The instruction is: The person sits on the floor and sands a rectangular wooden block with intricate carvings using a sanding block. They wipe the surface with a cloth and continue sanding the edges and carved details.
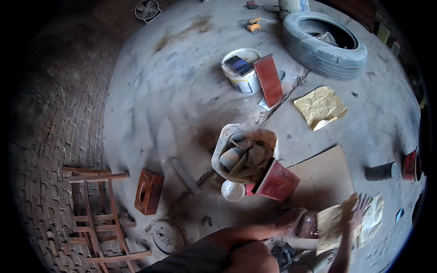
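Observation:
Low on the right, my left hand (pixel 290 222) grips the near end of a reddish-brown painted wooden piece (pixel 308 225); its full shape is hidden. My right hand (pixel 356 212) is raised beside it with the fingers stretched apart. A creased yellowish sheet (pixel 328 224), like sandpaper or stiff paper, lies between the wooden piece and my right hand. I cannot tell whether the right palm touches it. A paler crumpled sheet (pixel 372 223) lies just beyond that hand. Flat cardboard (pixel 321 179) is spread on the floor behind both hands.
A dirty tub (pixel 218 157) of scraps stands ahead, a red container (pixel 281 183) leaning by it. Farther off are a white bucket (pixel 246 85) with a phone on top, a red board (pixel 269 82) and a tyre (pixel 318 57). Leftward sit a slotted wooden box (pixel 149 192) and wooden frames (pixel 93 218).

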Demonstrator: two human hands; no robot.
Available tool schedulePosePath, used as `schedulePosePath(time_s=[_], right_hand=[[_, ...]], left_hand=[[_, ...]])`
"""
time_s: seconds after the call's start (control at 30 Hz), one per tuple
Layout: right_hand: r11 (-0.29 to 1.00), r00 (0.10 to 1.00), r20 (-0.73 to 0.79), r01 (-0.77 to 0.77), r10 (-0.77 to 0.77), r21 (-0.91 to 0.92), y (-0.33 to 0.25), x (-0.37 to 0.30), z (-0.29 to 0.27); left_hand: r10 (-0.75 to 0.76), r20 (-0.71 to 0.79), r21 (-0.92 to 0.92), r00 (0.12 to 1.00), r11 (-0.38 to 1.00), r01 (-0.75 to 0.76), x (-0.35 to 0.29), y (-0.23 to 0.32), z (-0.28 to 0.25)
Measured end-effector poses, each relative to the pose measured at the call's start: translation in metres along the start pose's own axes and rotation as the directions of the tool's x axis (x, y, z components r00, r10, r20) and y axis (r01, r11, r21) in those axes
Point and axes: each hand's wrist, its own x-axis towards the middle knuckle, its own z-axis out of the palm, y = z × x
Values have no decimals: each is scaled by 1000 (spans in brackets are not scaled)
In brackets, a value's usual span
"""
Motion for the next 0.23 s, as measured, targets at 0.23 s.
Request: schedulePosePath(time_s=[0.23], right_hand=[[937, 906, 397, -2, -146, 349, -89, 53, -56]], left_hand=[[-145, 78, 131, 986, 982, 134, -3, -2, -12]])
